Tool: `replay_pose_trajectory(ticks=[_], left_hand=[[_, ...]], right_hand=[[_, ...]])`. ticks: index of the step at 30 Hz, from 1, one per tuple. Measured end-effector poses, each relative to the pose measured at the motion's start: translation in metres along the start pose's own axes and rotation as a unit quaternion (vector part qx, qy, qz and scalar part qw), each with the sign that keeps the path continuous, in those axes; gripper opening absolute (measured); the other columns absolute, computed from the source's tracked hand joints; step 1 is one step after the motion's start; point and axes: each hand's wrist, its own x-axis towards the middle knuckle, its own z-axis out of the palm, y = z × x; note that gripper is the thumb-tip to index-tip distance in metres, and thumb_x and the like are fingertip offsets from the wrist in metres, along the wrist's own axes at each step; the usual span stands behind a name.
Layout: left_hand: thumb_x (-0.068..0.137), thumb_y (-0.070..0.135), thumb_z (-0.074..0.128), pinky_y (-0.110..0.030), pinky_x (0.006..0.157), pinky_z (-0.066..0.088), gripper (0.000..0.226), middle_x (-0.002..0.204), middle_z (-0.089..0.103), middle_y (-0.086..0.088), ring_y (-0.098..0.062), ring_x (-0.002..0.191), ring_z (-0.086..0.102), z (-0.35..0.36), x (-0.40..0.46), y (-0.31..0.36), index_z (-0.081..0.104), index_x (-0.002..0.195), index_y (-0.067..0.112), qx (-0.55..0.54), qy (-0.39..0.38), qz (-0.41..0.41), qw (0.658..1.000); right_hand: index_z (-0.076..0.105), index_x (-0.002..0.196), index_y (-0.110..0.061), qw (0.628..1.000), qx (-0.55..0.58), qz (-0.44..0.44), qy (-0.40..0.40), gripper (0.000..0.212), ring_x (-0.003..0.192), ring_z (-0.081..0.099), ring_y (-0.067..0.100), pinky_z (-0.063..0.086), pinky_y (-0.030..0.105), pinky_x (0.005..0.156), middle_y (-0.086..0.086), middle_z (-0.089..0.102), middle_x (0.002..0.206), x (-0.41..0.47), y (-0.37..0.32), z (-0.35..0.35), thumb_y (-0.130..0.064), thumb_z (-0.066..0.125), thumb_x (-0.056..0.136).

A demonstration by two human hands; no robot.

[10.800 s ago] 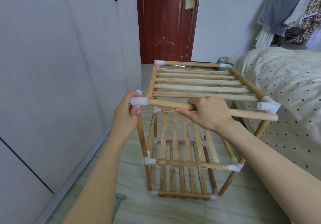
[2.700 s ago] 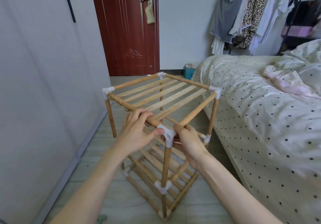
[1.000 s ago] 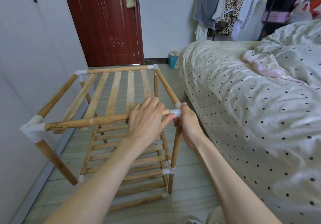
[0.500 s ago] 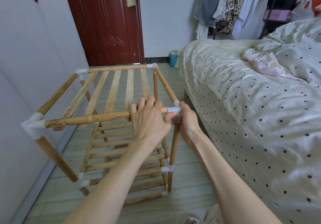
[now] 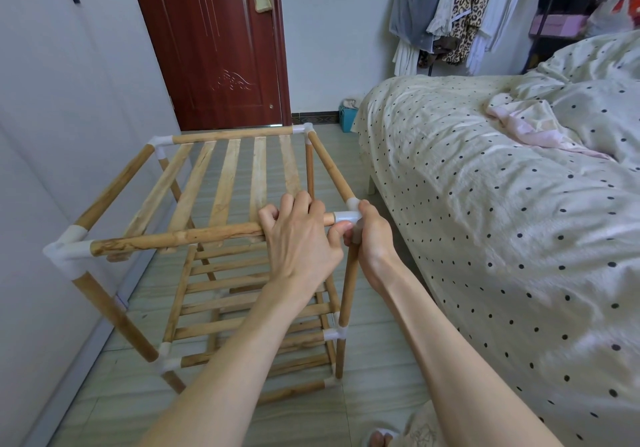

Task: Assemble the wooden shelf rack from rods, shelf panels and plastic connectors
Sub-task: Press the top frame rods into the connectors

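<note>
Since half a second ago, almost nothing is moved. On the floor beside the bed (image 5: 485, 204), the rack's front rod (image 5: 173, 238) is gripped by the left hand (image 5: 298, 238), and the near right white connector (image 5: 346, 218) is pinched by the right hand (image 5: 372, 235). If pushed crooked, the rod could be popped out, or a finger nipped.

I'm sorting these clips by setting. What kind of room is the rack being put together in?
Most likely a bedroom in a home. A bed with polka-dot bedding stands on the right, clothes hang along the far wall, and a dark red door closes the room. The shelf rack stands on a tiled floor.
</note>
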Motion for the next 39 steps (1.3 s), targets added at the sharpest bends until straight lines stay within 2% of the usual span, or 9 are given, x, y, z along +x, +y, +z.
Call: replay_pose_trajectory(ticks=[3, 6, 12, 18, 22, 26, 31, 35, 39], left_hand=[[0.076, 0.041, 0.058, -0.034, 0.072, 0.019, 0.03, 0.077, 0.055, -0.004, -0.025, 0.078, 0.05, -0.001, -0.002, 0.0, 0.064, 0.072, 0.012, -0.012, 0.007, -0.007, 1.0], [0.074, 0.038, 0.066, -0.034, 0.072, 0.019, 0.028, 0.077, 0.055, -0.004, -0.025, 0.077, 0.05, -0.002, -0.004, 0.0, 0.063, 0.071, 0.011, -0.017, 0.009, -0.008, 1.0], [0.073, 0.038, 0.072, -0.034, 0.072, 0.018, 0.028, 0.077, 0.054, -0.003, -0.025, 0.078, 0.049, -0.002, -0.006, -0.002, 0.063, 0.071, 0.012, -0.03, 0.012, -0.017, 0.999], [0.081, 0.041, 0.065, -0.035, 0.075, 0.017, 0.028, 0.084, 0.055, -0.002, -0.023, 0.086, 0.046, -0.002, -0.006, -0.002, 0.063, 0.079, 0.013, -0.023, 0.008, -0.024, 0.999], [0.086, 0.046, 0.057, -0.034, 0.078, 0.017, 0.033, 0.091, 0.055, 0.0, -0.021, 0.091, 0.044, -0.003, -0.003, -0.009, 0.064, 0.087, 0.014, -0.025, -0.001, -0.019, 1.0], [0.088, 0.052, 0.05, -0.033, 0.08, 0.017, 0.036, 0.098, 0.053, 0.004, -0.017, 0.096, 0.039, -0.009, -0.004, -0.018, 0.061, 0.092, 0.018, -0.039, -0.029, -0.013, 0.999], [0.089, 0.054, 0.045, -0.033, 0.084, 0.017, 0.037, 0.105, 0.051, 0.006, -0.016, 0.101, 0.037, -0.008, -0.004, -0.018, 0.06, 0.098, 0.021, -0.04, -0.049, -0.028, 0.998], [0.089, 0.053, 0.046, -0.034, 0.085, 0.018, 0.037, 0.105, 0.053, 0.005, -0.017, 0.102, 0.037, -0.008, -0.008, -0.019, 0.061, 0.098, 0.02, -0.039, -0.036, -0.024, 0.998], [0.09, 0.052, 0.046, -0.034, 0.084, 0.019, 0.036, 0.106, 0.052, 0.005, -0.017, 0.102, 0.037, -0.007, -0.008, -0.02, 0.06, 0.098, 0.02, -0.04, -0.038, -0.027, 0.998]], right_hand=[[0.051, 0.089, -0.016, 1.0, -0.021, -0.012, 0.002, 0.028, 0.057, 0.036, 0.009, 0.037, 0.012, 0.046, 0.0, 0.036, 0.064, 0.001, 0.002, 0.0, -0.026, 0.028, 0.101], [0.046, 0.078, -0.023, 0.999, -0.04, -0.018, 0.008, 0.029, 0.058, 0.038, 0.008, 0.035, 0.015, 0.05, -0.001, 0.039, 0.065, 0.001, 0.004, 0.0, -0.026, 0.028, 0.101], [0.045, 0.078, -0.017, 0.995, -0.072, -0.063, 0.012, 0.028, 0.062, 0.036, 0.012, 0.034, 0.023, 0.059, 0.001, 0.038, 0.068, 0.004, 0.009, 0.002, -0.022, 0.027, 0.099], [0.049, 0.082, -0.023, 0.988, -0.116, -0.091, 0.043, 0.029, 0.075, 0.042, 0.016, 0.036, 0.033, 0.074, 0.005, 0.045, 0.08, 0.011, 0.013, 0.007, -0.022, 0.025, 0.099], [0.048, 0.08, -0.018, 0.996, -0.07, -0.048, 0.001, 0.03, 0.067, 0.041, 0.011, 0.036, 0.024, 0.064, 0.0, 0.043, 0.072, 0.008, 0.011, 0.006, -0.026, 0.027, 0.1], [0.057, 0.085, -0.021, 0.997, 0.007, -0.034, -0.062, 0.034, 0.084, 0.054, 0.007, 0.039, 0.024, 0.077, -0.005, 0.06, 0.084, 0.001, 0.017, 0.005, -0.031, 0.028, 0.102], [0.063, 0.075, -0.015, 0.993, -0.038, -0.04, -0.1, 0.049, 0.076, 0.056, 0.013, 0.041, 0.031, 0.081, 0.004, 0.063, 0.076, -0.001, 0.025, 0.0, -0.042, 0.031, 0.099], [0.055, 0.071, -0.016, 0.997, -0.04, -0.019, -0.064, 0.04, 0.059, 0.044, 0.012, 0.037, 0.028, 0.067, -0.003, 0.05, 0.06, -0.001, 0.024, 0.001, -0.039, 0.036, 0.098], [0.055, 0.079, -0.019, 0.997, -0.06, -0.007, -0.039, 0.034, 0.066, 0.045, 0.012, 0.039, 0.029, 0.07, -0.001, 0.048, 0.069, -0.003, 0.025, 0.006, -0.043, 0.038, 0.096]])
